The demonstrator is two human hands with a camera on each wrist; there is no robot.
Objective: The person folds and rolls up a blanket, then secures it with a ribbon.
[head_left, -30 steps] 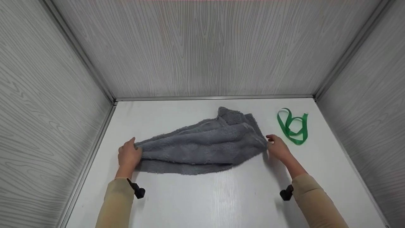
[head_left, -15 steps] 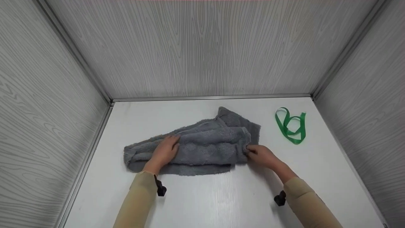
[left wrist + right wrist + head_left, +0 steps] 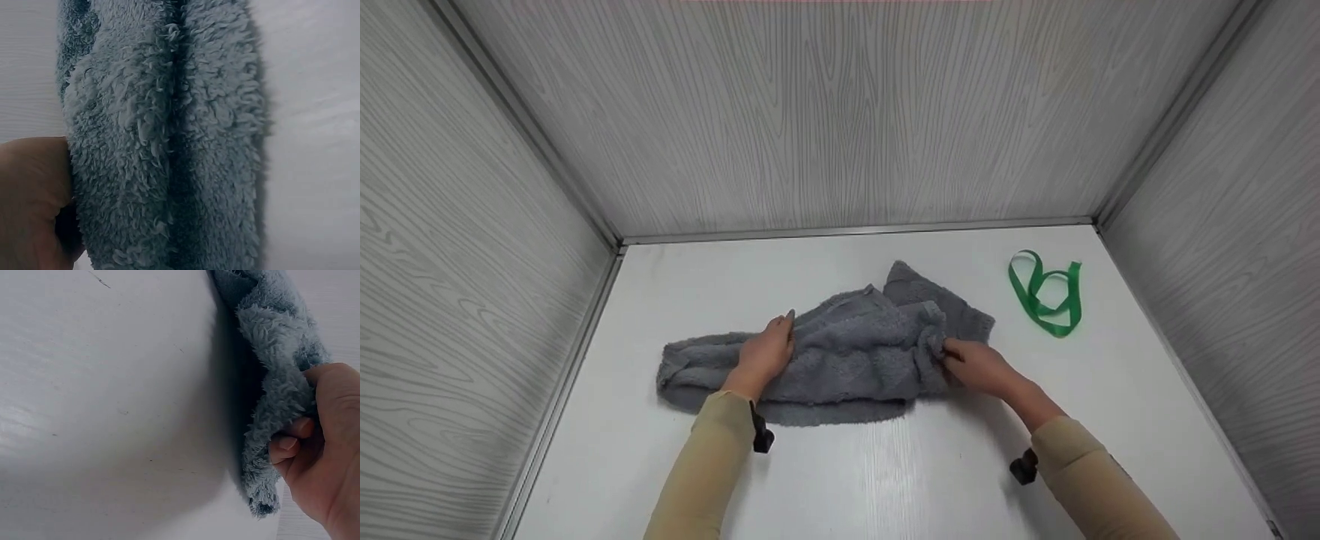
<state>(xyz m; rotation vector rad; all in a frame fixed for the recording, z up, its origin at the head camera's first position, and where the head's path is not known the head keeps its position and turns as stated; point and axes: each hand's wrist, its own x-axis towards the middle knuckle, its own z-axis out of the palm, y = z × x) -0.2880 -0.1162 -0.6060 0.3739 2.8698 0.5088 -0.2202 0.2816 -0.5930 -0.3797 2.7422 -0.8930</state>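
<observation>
A grey, fluffy towel [image 3: 847,360] lies bunched and loosely folded across the middle of the white table, a corner sticking out toward the back right. My left hand [image 3: 767,349] grips it left of its middle, at the far edge; in the left wrist view the hand [image 3: 34,197] shows beside the thick pile, its fingertips hidden. At the right end my right hand [image 3: 979,366] pinches the gathered edge. The right wrist view has curled fingers [image 3: 289,443] around that edge, with a dark hollow under the raised cloth.
A loosely looped green ribbon [image 3: 1061,326] lies at the back right of the table [image 3: 840,487]. Grey wood-grain panels [image 3: 840,112] wall in the back and both sides.
My left hand has left the towel's left end, moved right and taken hold near its middle. My right hand has shifted left, bringing the right edge inward. The back folds have shifted.
</observation>
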